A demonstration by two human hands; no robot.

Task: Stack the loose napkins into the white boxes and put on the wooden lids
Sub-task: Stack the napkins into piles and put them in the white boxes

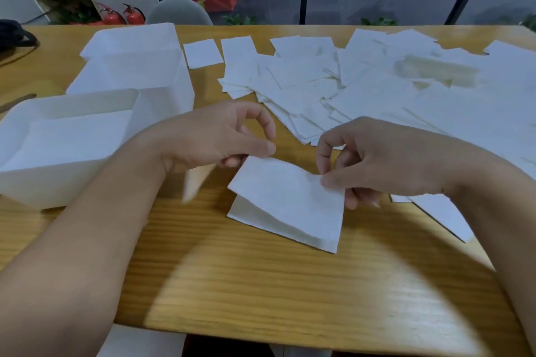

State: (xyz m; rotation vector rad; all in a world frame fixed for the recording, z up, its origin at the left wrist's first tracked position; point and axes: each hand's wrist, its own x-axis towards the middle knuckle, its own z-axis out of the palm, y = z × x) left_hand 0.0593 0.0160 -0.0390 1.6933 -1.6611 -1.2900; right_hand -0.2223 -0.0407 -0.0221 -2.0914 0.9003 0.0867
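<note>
Gathering step: left hand (220,136) and right hand (377,162) pinching a napkin (287,197) at opposite edges, just right of the nearest box (66,136). Next, probably: carrying it left into that box.

Both bare forearms reach in from the near edge and converge toward the middle. The left hand (220,136) pinches with thumb and lower fingers, its index finger curled above. The right hand (385,159) pinches too, thumb pressed on top, its index finger arched, the other fingers curled beneath.
</note>
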